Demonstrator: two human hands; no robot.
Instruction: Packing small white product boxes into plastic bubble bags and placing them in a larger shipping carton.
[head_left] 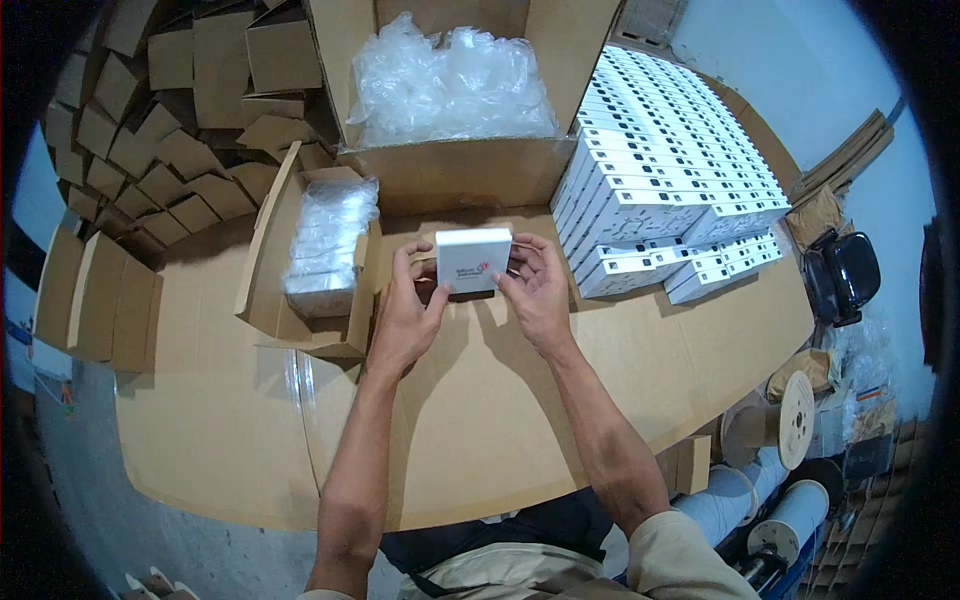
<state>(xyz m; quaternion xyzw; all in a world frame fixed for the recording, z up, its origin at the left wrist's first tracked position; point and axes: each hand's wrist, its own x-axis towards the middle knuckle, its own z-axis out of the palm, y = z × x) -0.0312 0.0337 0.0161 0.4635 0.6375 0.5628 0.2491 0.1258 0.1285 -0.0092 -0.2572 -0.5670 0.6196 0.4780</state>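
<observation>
A small white box [470,262] with a red and dark print on its face is held up over the cardboard-covered table. My left hand [408,300] grips its left side, thumb at the lower front corner. From the other side my right hand [536,290] holds it, the thumb pressed on the lower right of the face. Just left of my hands stands an open carton [262,250] with a stack of plastic-wrapped packs [328,240] inside. To the right rise stacked rows of white boxes [660,170] with dark marks. What the fingers touch behind the box is hidden.
A large open carton [455,175] full of clear plastic bags [450,85] stands at the back. Many brown cardboard boxes [200,120] are piled at the far left. Beyond the table's right edge are a black chair [845,275] and large spools [790,420].
</observation>
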